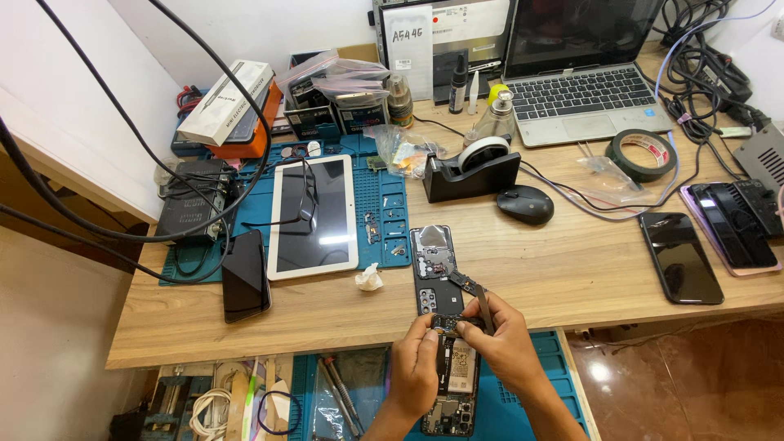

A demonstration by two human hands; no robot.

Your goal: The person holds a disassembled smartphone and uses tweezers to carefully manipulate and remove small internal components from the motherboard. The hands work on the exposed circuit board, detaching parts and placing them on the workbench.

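An opened phone [454,384] with its inner boards exposed lies lengthwise over a blue mat in a pulled-out drawer [535,408]. My left hand [415,367] grips its left side near the top. My right hand [505,343] pinches a small part at the phone's upper end, and a dark flat flex strip [482,300] runs up past its fingers. Just beyond my hands, on the wooden table [572,269], lies a separated phone back frame [433,268] with camera openings.
A white tablet [314,216] lies on a blue work mat [384,192], a black phone [245,276] to its left. A tape dispenser [471,171], mouse [525,204], laptop [584,90], tape roll [641,153] and two more phones [680,257] lie to the right.
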